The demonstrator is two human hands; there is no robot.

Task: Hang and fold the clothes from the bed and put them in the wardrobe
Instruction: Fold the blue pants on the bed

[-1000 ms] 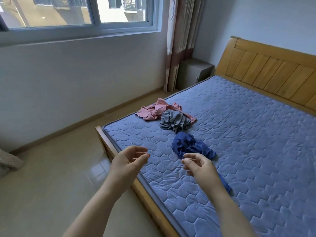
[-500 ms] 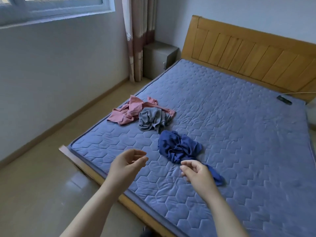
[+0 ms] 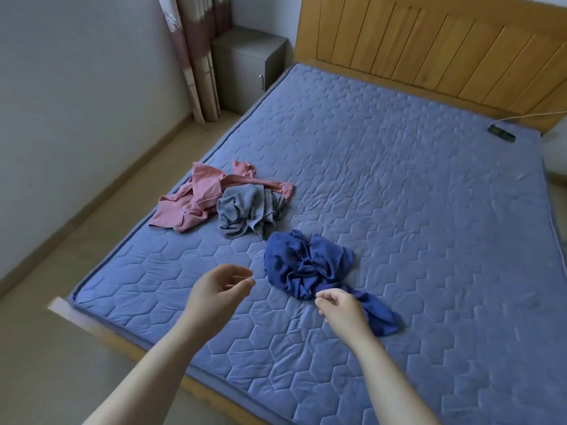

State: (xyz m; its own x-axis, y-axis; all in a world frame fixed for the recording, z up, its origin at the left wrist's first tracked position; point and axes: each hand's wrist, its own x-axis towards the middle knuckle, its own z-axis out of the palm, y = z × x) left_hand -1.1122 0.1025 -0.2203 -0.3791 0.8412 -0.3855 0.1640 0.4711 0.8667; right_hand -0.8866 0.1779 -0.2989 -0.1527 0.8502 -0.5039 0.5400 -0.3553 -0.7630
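Observation:
Three crumpled garments lie on the blue quilted bed (image 3: 414, 210): a pink one (image 3: 196, 200) near the left edge, a grey one (image 3: 245, 210) overlapping it, and a dark blue one (image 3: 306, 265) closer to me. My left hand (image 3: 217, 289) hovers over the mattress left of the blue garment, fingers loosely curled, holding nothing. My right hand (image 3: 340, 308) hovers just in front of the blue garment, fingers loosely curled and empty, covering part of the garment's trailing end. No wardrobe is in view.
A wooden headboard (image 3: 429, 47) stands at the far end. A grey bedside cabinet (image 3: 248, 62) and a curtain (image 3: 196, 56) fill the far left corner. A dark remote with a white cable (image 3: 501, 133) lies near the headboard. Tiled floor (image 3: 46, 363) runs along the left.
The view has swung right and down, so the window has left the frame and more of the bed shows. Both hands stay raised and empty, now nearer the blue garment.

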